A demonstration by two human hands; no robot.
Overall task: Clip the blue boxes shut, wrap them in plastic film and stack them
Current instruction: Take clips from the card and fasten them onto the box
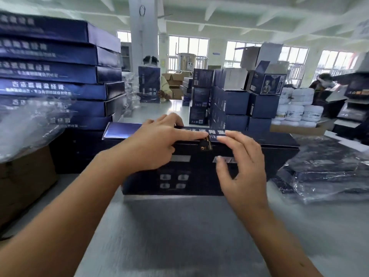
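While both hands work at the clasp: the blue box stands on the grey table, its dark front face toward the camera and its lid down.
Clasp: a small gold-coloured clasp sits at the middle of the front top edge, between the two hands.
Left hand: the left hand lies over the box's top edge, fingers stretched toward the clasp, forefinger reaching it, thumb tucked against the front face; the hand is spread flat and presses on the box without closing round anything.
Right hand: the right hand is at the clasp's right side, fingertips curled onto the lid edge, thumb held off the front face; the hand is half open and grips nothing that can be made out.
Stack on the left: a tall stack of flat blue boxes rises just behind and left of the box, with white lettering on their sides.
Film: crumpled plastic film hangs in front of the stack's lower part.
Right side: wrapped dark boxes lie on the table, close to the box's right end.
Carton: a brown carton stands at the left edge.
Background: more blue cartons are piled beyond the table, with white tubs beside them.
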